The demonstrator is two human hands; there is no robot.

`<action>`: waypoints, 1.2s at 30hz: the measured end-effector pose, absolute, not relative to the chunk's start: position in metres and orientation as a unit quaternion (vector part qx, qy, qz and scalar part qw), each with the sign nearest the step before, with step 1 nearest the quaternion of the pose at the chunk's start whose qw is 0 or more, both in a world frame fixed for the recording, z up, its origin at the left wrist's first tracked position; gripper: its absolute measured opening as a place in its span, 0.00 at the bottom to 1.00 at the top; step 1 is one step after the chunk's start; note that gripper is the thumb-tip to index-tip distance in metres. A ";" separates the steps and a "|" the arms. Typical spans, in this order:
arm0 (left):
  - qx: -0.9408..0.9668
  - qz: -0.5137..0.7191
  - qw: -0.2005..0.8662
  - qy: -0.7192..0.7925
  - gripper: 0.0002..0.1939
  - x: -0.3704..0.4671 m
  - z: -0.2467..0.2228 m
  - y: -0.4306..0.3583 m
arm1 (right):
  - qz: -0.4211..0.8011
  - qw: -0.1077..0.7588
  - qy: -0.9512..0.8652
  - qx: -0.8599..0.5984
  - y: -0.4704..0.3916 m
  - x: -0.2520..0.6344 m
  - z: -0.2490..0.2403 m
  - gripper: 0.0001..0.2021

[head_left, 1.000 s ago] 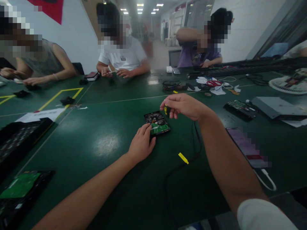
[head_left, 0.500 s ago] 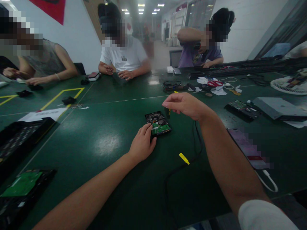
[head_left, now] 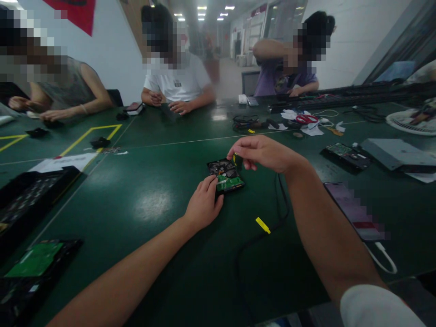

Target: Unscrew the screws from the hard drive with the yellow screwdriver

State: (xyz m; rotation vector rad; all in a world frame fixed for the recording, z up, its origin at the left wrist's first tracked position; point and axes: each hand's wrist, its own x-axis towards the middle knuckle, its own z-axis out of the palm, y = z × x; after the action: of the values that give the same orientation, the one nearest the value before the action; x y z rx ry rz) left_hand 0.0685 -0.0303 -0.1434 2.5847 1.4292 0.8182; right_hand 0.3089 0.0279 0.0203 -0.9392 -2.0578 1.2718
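Observation:
A hard drive (head_left: pixel 230 183) lies on the green table with its green circuit board facing up. My left hand (head_left: pixel 203 200) grips its near left edge, the fingers on top and the thumb along the near side. Above the drive's far right corner is my right hand (head_left: pixel 254 152), its fingers pinched around a small dark tool with a yellow part (head_left: pixel 237 160). The fingers cover most of that tool, so its exact kind is unclear. Below my right forearm, a black cable (head_left: pixel 284 206) with a yellow tag (head_left: pixel 262 225) runs over the table.
Another hard drive (head_left: pixel 346 155) and a grey metal box (head_left: pixel 398 154) lie at right, near a phone (head_left: pixel 354 211) with a white cable. A drive with a green board (head_left: pixel 36 260) and a black tray (head_left: pixel 37 204) are at left. Several people sit across the table.
My right hand has shifted slightly left and down, bringing the dark tool closer over the hard drive. My left hand keeps its place on the drive.

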 end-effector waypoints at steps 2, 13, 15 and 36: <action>0.843 0.267 0.037 0.466 0.26 0.068 -0.143 -0.031 | 0.489 0.271 -0.757 -0.337 0.029 0.309 0.019 0.11; 0.843 0.275 0.037 0.461 0.26 0.067 -0.145 -0.029 | 0.419 0.327 -0.748 -0.398 0.031 0.307 0.018 0.07; 0.843 0.278 0.038 0.460 0.26 0.067 -0.145 -0.029 | 0.405 0.334 -0.743 -0.415 0.031 0.306 0.018 0.05; 0.841 0.272 0.043 0.466 0.26 0.069 -0.143 -0.030 | 0.412 0.344 -0.719 -0.442 0.034 0.305 0.015 0.07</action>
State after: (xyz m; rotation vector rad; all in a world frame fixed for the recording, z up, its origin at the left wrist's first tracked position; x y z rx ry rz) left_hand 0.0686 -0.0302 -0.1434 2.5720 1.4245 0.8313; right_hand 0.3046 0.0338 0.0145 -1.1482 -1.8673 1.0713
